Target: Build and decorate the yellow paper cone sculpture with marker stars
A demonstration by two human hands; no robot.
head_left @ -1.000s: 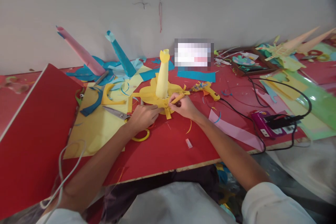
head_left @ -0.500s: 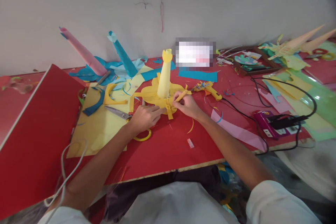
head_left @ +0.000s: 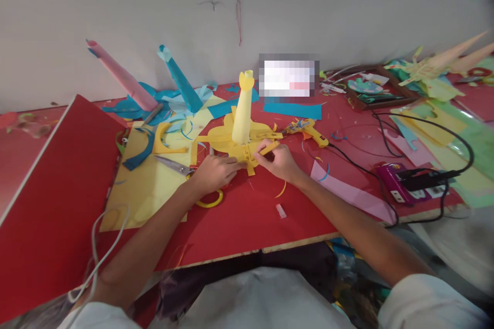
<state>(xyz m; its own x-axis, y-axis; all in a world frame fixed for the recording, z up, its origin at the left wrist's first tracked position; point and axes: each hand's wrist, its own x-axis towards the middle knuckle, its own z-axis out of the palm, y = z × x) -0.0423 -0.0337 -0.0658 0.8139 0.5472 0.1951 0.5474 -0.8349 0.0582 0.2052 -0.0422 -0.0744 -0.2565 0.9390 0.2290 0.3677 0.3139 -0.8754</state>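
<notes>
A pale yellow paper cone (head_left: 242,118) stands upright on a flower-shaped yellow paper base (head_left: 221,136) at the middle of the table. My right hand (head_left: 278,161), closed, pinches a narrow yellow paper strip (head_left: 269,148) at the base's right front. From the left, my left hand (head_left: 216,172) reaches to the front edge of the base, fingertips pressed together on the yellow paper there; its exact grip is too small to tell. Scissors (head_left: 173,165) with yellow handles lie partly under my left hand. A yellow glue gun (head_left: 317,135) lies right of the base.
Pink (head_left: 123,77) and blue (head_left: 181,82) paper cones stand at the back left. A red board (head_left: 50,190) rises at the left. A purple box (head_left: 397,185) with black cables, a pink strip (head_left: 347,193) and a wooden tray (head_left: 401,96) are at the right.
My right hand has shifted slightly down and right, and the strip in it has turned a little. A marked yellow strip on the base behind it now shows. My left hand has barely moved.
</notes>
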